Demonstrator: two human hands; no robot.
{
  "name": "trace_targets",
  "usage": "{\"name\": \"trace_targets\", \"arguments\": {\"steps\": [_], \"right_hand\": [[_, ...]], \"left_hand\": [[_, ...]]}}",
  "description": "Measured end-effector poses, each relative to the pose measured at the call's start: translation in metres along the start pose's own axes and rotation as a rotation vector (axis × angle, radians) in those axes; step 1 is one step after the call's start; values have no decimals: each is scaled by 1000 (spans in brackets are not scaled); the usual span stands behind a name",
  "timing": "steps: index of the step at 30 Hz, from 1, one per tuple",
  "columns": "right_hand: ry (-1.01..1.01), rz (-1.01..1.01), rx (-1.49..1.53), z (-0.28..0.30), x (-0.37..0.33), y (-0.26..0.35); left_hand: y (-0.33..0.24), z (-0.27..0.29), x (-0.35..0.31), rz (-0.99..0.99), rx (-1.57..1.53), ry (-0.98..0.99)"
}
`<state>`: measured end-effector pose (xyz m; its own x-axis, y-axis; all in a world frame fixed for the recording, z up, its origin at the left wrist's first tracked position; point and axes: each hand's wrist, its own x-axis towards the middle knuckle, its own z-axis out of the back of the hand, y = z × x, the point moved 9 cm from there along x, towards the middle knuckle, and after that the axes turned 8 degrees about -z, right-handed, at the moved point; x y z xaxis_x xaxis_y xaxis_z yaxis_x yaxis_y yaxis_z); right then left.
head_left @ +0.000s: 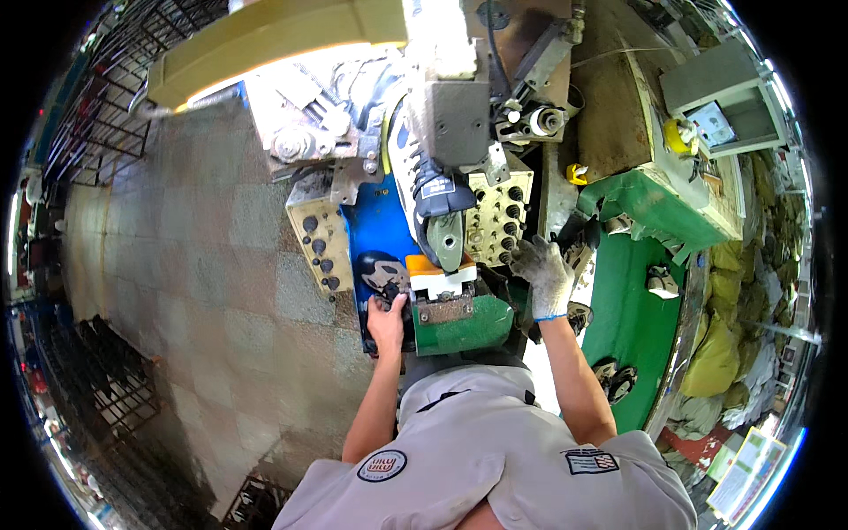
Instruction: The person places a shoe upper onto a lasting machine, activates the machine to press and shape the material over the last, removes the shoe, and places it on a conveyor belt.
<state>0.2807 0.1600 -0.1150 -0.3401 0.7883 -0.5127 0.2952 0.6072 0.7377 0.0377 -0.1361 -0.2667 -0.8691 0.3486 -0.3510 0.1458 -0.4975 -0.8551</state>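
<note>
A shoe upper (pixel 422 168) in black and white is stretched over a green last, toe under the machine's dark head block (pixel 457 122). The last's heel end (pixel 449 240) sticks out toward me above an orange-and-white support (pixel 442 276). My left hand (pixel 387 325), bare, pinches the near end of a beige-and-black shoe (pixel 383 272) lying in the blue tray (pixel 380 212). On the other side my right hand (pixel 543 274), in a pale knitted glove, has its fingers apart beside the knobs of the cream control panel (pixel 496 216). Nothing shows in it.
A green conveyor (pixel 640 309) to the right carries several shoes (pixel 661 281). Left of the tray stands another knobbed panel (pixel 316 234). A green metal cover (pixel 464 327) is close to my body. Racks (pixel 106 371) line the tiled floor at left; yellow sacks (pixel 714 358) lie far right.
</note>
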Motion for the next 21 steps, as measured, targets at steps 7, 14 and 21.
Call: {"name": "trace_targets", "arguments": {"steps": [7, 14, 21], "right_hand": [[14, -7, -162, -19, -11, 7], [203, -76, -88, -16, -11, 3], [374, -74, -197, -76, -70, 34]], "left_hand": [[13, -31, 13, 138, 222, -111], [-8, 26, 4, -159, -33, -29], [-194, 156, -61, -183, -133, 269]]}}
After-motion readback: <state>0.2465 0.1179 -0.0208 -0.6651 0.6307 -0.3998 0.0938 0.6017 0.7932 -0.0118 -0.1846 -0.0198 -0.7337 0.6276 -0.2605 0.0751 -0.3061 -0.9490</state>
